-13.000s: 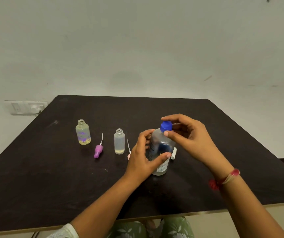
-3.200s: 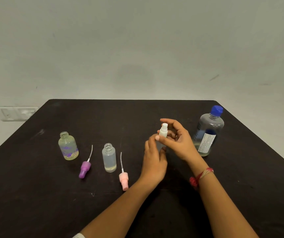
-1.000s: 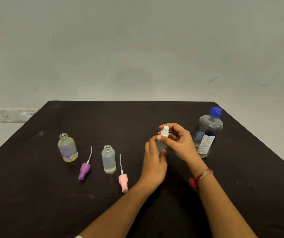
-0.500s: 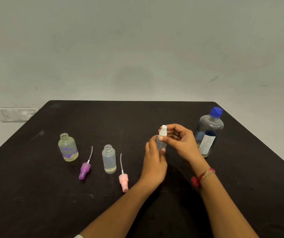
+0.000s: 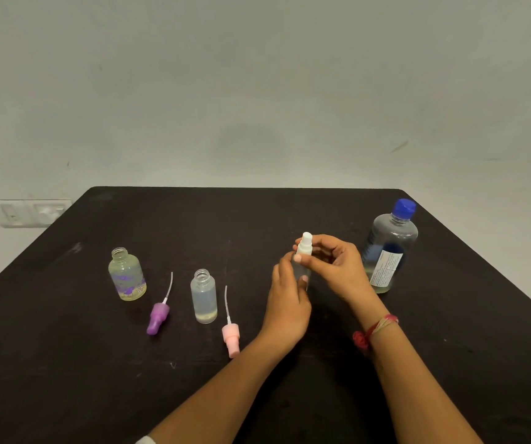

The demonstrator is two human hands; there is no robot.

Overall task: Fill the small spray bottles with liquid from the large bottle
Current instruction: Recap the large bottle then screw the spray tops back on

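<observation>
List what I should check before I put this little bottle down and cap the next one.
1. White spray top sits on the held bottle; screwed tight: cannot tell.
2. Left hand grips the bottle body, right hand pinches the top: ok.
3. Large bottle upright, blue cap on: ok.
4. Middle bottle upright and open, pink sprayer lying beside it: ok.
5. Purple-print bottle open, purple sprayer lying beside it: ok.
6. Fill level of the two open bottles: cannot tell.
</observation>
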